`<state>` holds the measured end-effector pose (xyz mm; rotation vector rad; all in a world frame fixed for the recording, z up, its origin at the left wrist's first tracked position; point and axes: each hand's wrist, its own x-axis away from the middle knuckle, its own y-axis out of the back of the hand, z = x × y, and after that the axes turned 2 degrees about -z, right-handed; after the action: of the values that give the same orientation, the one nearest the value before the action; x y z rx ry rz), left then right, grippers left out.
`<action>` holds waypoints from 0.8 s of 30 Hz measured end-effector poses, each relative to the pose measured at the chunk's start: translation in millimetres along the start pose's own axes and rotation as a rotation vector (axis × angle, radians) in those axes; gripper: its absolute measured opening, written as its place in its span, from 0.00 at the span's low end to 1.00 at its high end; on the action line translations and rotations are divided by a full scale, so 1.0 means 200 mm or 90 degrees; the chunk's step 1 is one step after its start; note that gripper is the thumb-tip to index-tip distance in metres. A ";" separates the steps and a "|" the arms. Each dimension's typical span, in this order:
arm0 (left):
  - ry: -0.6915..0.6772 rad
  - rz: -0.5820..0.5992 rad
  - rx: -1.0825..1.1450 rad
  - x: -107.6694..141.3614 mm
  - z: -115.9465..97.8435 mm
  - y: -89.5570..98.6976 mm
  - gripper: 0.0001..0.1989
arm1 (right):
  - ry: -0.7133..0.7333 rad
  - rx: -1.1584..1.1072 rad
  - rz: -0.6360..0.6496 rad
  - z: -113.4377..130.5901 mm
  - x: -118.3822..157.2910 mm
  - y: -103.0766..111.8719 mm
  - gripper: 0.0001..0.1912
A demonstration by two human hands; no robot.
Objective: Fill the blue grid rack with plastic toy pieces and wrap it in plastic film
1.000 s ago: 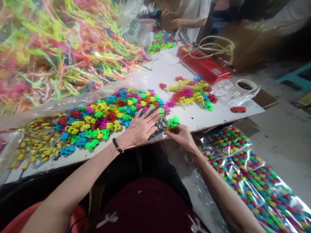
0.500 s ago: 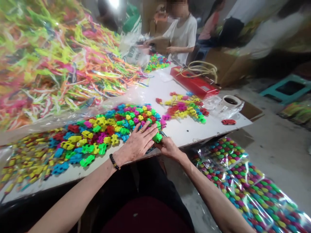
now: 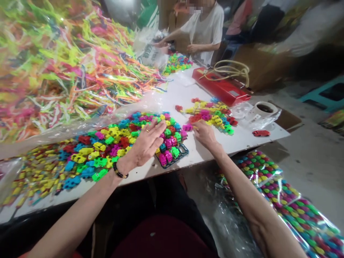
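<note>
My left hand (image 3: 146,143) lies over the heap of small plastic toy cars (image 3: 107,139), palm down with its fingers stretched out. Beside its fingertips, rows of magenta, green and red toy cars fill a dark tray (image 3: 185,152) at the table's front edge. My left hand covers the tray's left part. To the right, my right hand (image 3: 205,134) has its fingers bent inward near a single magenta toy car (image 3: 187,127) and the smaller pile of toy cars (image 3: 220,120). A yellowish bit shows at its fingertips; what they hold, if anything, is unclear.
A large mound of colourful plastic strips (image 3: 80,68) covers the left. A red box with a coiled cable (image 3: 223,89), a roll of tape (image 3: 264,109) and a red toy car (image 3: 261,133) stand right. Packed bags (image 3: 295,208) lie below; a person (image 3: 206,32) works opposite.
My right hand has left the tray's edge and moved up and right to the smaller pile. My left hand has drawn back slightly left, baring more of the tray and its cars.
</note>
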<state>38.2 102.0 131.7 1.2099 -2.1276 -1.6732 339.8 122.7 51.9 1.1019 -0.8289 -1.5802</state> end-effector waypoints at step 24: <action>-0.122 0.060 -0.198 0.02 -0.15 -0.18 0.23 | -0.114 0.024 -0.046 -0.16 -0.06 -0.04 0.12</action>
<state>70.1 75.7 109.8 0.8783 -1.8922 -2.0510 367.5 136.9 36.6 1.0368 -0.9495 -1.7499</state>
